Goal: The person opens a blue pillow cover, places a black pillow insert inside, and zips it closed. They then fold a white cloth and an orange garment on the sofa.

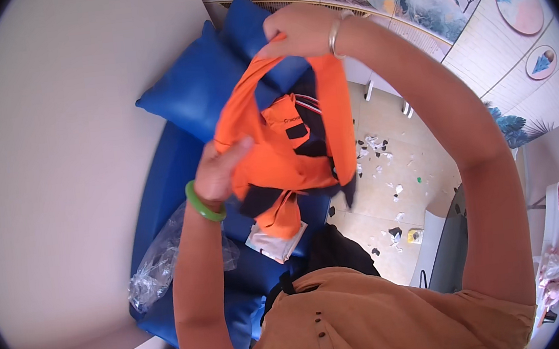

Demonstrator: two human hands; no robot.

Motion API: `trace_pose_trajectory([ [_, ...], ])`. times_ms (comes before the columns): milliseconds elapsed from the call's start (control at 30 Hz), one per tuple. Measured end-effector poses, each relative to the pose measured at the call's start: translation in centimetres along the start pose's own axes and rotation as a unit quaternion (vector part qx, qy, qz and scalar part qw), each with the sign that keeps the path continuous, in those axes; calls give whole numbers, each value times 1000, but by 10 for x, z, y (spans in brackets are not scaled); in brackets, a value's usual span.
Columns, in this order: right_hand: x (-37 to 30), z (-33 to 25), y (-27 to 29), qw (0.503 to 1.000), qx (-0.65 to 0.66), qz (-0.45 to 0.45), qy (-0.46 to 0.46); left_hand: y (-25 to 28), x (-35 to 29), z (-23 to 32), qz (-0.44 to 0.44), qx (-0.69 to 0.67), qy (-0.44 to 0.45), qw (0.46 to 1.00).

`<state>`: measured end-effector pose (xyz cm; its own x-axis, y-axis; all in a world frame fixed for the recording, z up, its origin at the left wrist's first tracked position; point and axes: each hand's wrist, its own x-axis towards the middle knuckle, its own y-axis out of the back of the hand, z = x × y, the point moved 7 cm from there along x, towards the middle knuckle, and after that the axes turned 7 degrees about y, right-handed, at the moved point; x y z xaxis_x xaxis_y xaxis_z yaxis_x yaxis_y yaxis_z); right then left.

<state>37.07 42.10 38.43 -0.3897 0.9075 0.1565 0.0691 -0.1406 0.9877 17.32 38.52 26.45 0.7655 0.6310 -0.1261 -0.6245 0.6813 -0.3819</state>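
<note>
Bright, even daylight fills the scene, with soft shadows. Strong fisheye distortion bends edges toward a black circular rim. Focus is mostly sharp

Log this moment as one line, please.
left hand: grips orange garment | right hand: holds its top raised | below: blue sofa, clear plastic bag

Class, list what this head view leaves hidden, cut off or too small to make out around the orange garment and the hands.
- Left hand fingertips: buried in the orange garment.
- Right hand palm: turned away, fabric covers the fingers.
- Clear plastic bag: partly behind the left forearm.
- Floor scraps: too small to identify.
</note>
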Motion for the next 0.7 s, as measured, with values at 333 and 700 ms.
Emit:
trace_pose_trajectory([
  [333,-82,-124,-62,867,459,-195,14,-15,1,87,45,-188,-58,979],
  [700,-65,-17,-49,374,873,259,-178,-40,18,63,-5,174,-75,982],
])
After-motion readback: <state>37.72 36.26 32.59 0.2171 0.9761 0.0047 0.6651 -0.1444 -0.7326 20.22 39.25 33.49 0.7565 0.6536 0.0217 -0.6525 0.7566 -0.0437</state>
